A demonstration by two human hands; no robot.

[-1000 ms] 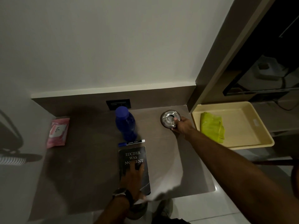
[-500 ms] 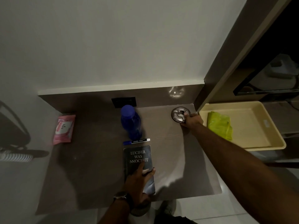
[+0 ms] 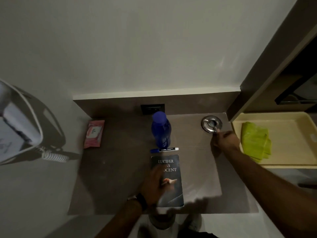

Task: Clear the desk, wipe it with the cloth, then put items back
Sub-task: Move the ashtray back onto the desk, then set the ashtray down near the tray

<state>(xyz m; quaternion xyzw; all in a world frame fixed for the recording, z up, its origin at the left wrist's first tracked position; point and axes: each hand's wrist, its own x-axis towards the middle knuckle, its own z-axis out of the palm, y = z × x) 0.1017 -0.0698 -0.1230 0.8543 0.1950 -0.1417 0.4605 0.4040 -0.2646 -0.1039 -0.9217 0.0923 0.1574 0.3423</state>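
Note:
On the brown desk [image 3: 120, 169], a round metal ashtray [image 3: 210, 123] sits in the far right corner. My right hand [image 3: 224, 140] reaches to its near rim, and its curled fingertips pinch the edge. My left hand [image 3: 152, 182], blurred, rests flat on the left part of a dark book [image 3: 173, 186] near the front edge. A blue bottle [image 3: 160, 129] stands upright at the middle back, with a marker [image 3: 165, 149] lying between it and the book. A pink wipes pack [image 3: 94, 133] lies at the far left. The green cloth [image 3: 255, 141] lies folded in the cream tray [image 3: 288, 127].
The tray sits to the right of the desk, below a dark cabinet. A wall socket [image 3: 152, 109] is set behind the bottle. A wall-mounted appliance with a coiled cord [image 3: 22, 124] hangs left of the desk. The floor shows below the front edge.
My right hand carried the ashtray toward the far right corner, then drew back to its near rim. My left hand slid toward the book's left side. The view shifted right and closer.

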